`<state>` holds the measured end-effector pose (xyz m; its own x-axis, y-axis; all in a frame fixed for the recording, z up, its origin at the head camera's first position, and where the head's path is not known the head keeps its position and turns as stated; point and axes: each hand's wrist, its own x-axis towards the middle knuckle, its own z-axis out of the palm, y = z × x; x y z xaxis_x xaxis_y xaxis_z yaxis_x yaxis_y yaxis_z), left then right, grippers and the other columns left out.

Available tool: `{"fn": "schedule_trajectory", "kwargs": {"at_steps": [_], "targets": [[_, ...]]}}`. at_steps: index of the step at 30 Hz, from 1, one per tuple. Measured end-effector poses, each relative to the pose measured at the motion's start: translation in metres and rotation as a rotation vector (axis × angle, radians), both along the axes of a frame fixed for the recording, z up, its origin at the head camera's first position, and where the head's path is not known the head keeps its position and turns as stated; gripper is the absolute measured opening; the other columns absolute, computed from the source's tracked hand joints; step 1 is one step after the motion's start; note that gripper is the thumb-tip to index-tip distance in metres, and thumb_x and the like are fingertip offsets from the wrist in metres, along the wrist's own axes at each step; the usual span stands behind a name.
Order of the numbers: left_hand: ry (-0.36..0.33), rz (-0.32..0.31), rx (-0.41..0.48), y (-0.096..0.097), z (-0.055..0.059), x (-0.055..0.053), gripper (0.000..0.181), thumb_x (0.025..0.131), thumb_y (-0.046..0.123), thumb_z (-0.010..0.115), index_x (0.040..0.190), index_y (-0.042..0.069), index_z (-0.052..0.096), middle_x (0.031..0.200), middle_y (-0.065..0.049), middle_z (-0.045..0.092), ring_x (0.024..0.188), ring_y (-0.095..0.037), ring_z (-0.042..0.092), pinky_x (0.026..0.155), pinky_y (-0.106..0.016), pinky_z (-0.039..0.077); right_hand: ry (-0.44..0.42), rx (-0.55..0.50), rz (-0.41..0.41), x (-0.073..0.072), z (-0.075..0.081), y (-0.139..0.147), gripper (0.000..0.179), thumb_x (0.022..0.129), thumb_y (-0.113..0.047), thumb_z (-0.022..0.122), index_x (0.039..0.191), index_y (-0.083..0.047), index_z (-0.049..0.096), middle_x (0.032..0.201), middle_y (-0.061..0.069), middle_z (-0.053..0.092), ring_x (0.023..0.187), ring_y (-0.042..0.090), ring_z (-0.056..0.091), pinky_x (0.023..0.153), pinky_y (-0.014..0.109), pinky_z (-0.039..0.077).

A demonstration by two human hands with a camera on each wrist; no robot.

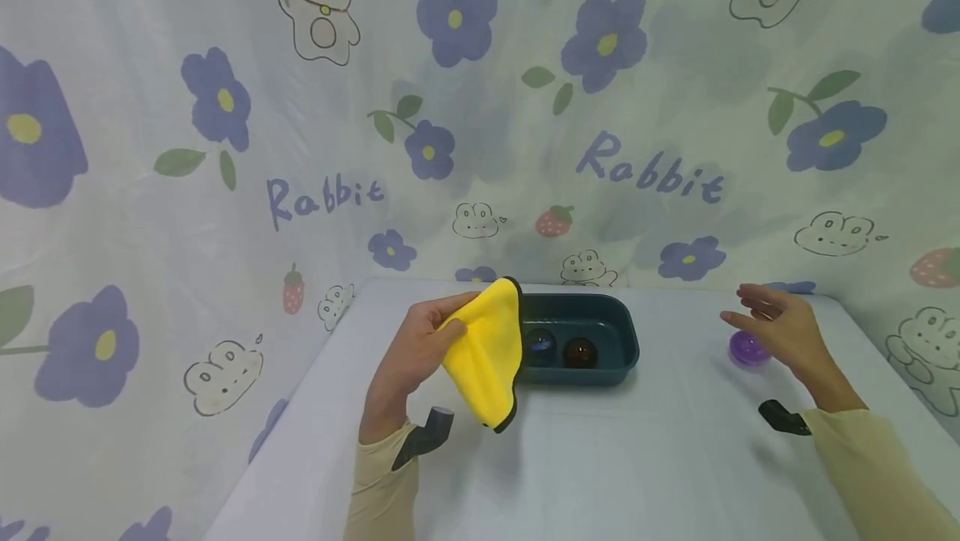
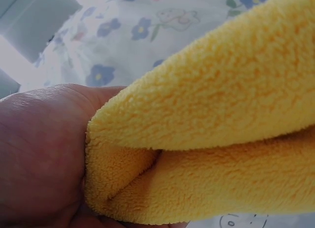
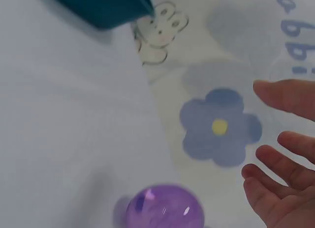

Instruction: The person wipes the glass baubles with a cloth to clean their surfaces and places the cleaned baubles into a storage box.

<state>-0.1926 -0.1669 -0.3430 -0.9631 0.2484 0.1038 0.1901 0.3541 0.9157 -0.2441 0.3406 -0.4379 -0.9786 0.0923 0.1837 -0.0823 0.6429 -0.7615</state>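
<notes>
A yellow cloth (image 1: 486, 349) with dark edging hangs from my left hand (image 1: 423, 345), which grips it between thumb and fingers. In the left wrist view the folded fluffy cloth (image 2: 206, 90) fills much of the picture, its fold against my palm. My right hand (image 1: 783, 337) is held over the right part of the table, fingers loosely spread and holding nothing. Just beside and below it sits a shiny purple ball (image 1: 748, 348), also seen in the right wrist view as a glossy purple ball (image 3: 165, 208) apart from the fingers (image 3: 283, 166).
A dark teal tray (image 1: 630, 349) stands at the back middle, partly hidden by the cloth. In it lie a dark bluish ball (image 1: 542, 344) and a brown-red ball (image 1: 581, 353). The white table (image 1: 637, 458) meets a printed curtain (image 1: 510, 149) behind.
</notes>
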Motion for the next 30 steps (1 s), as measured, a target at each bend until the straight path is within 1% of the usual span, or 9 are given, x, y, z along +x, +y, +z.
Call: {"fn": "schedule_trajectory", "kwargs": {"at_steps": [5,8,11,12,14,16,18,24,30], "targets": [[-0.002,0.008,0.006,0.000,0.001,0.002,0.050,0.097,0.008,0.050,0.146,0.010,0.059,0.108,-0.019,0.070,0.078,-0.024,0.067,0.075,-0.032,0.058,-0.012,0.001,0.000,0.007,-0.015,0.017,0.081,0.091,-0.040,0.077,0.152,0.003,0.045,0.150,0.033,0.049,0.137,0.045,0.052,0.086,-0.004,0.041],[0.002,0.008,0.007,0.000,0.001,0.002,0.050,0.097,0.008,0.050,0.146,0.010,0.059,0.107,-0.018,0.070,0.078,-0.024,0.067,0.075,-0.032,0.058,-0.030,0.015,-0.011,0.010,-0.024,0.028,0.085,0.091,-0.040,0.077,0.154,0.004,0.041,0.151,0.036,0.047,0.138,0.052,0.046,0.084,-0.006,0.039],[-0.001,0.008,0.012,0.000,0.001,0.002,0.050,0.097,0.008,0.050,0.146,0.011,0.059,0.107,-0.017,0.070,0.078,-0.024,0.067,0.074,-0.033,0.058,-0.070,0.023,-0.016,0.012,-0.032,0.038,0.088,0.091,-0.040,0.077,0.156,0.005,0.037,0.152,0.038,0.043,0.137,0.056,0.045,0.078,-0.003,0.042],[0.002,0.007,0.012,0.000,0.001,0.003,0.050,0.097,0.008,0.050,0.146,0.011,0.059,0.107,-0.016,0.070,0.078,-0.024,0.068,0.074,-0.033,0.058,-0.090,0.026,-0.013,0.013,-0.034,0.040,0.090,0.092,-0.040,0.076,0.157,0.005,0.034,0.152,0.039,0.042,0.136,0.058,0.044,0.082,0.004,0.048],[0.005,0.003,0.014,0.000,0.002,0.003,0.050,0.097,0.008,0.050,0.146,0.011,0.059,0.107,-0.017,0.071,0.078,-0.024,0.068,0.074,-0.033,0.059,-0.132,0.021,0.002,0.014,-0.040,0.044,0.094,0.092,-0.040,0.076,0.158,0.007,0.029,0.154,0.040,0.037,0.135,0.063,0.041,0.095,0.024,0.056],[0.006,0.002,0.016,0.000,0.003,0.003,0.050,0.097,0.008,0.050,0.146,0.012,0.060,0.107,-0.017,0.071,0.078,-0.025,0.068,0.074,-0.034,0.059,-0.180,0.028,0.019,0.014,-0.045,0.047,0.098,0.092,-0.040,0.076,0.159,0.009,0.024,0.156,0.041,0.033,0.136,0.066,0.038,0.103,0.049,0.051],[0.010,-0.002,0.014,0.000,0.003,0.003,0.050,0.097,0.008,0.050,0.146,0.012,0.060,0.107,-0.017,0.071,0.078,-0.026,0.068,0.075,-0.035,0.059,-0.213,0.040,0.028,0.015,-0.051,0.048,0.101,0.092,-0.041,0.076,0.159,0.010,0.021,0.157,0.041,0.029,0.137,0.067,0.036,0.104,0.066,0.039],[0.009,-0.005,0.009,0.001,0.002,0.003,0.051,0.097,0.008,0.050,0.147,0.012,0.059,0.108,-0.017,0.070,0.079,-0.026,0.067,0.076,-0.035,0.058,-0.264,0.079,0.043,0.015,-0.061,0.049,0.104,0.091,-0.043,0.077,0.157,0.014,0.020,0.157,0.041,0.027,0.138,0.064,0.037,0.105,0.063,0.039],[-0.005,-0.002,0.010,0.002,0.001,0.003,0.052,0.096,0.008,0.049,0.147,0.013,0.058,0.108,-0.016,0.070,0.080,-0.026,0.067,0.075,-0.035,0.058,-0.266,0.080,0.037,0.014,-0.063,0.047,0.102,0.090,-0.042,0.077,0.154,0.016,0.024,0.153,0.043,0.031,0.137,0.064,0.039,0.105,0.061,0.040]]}}
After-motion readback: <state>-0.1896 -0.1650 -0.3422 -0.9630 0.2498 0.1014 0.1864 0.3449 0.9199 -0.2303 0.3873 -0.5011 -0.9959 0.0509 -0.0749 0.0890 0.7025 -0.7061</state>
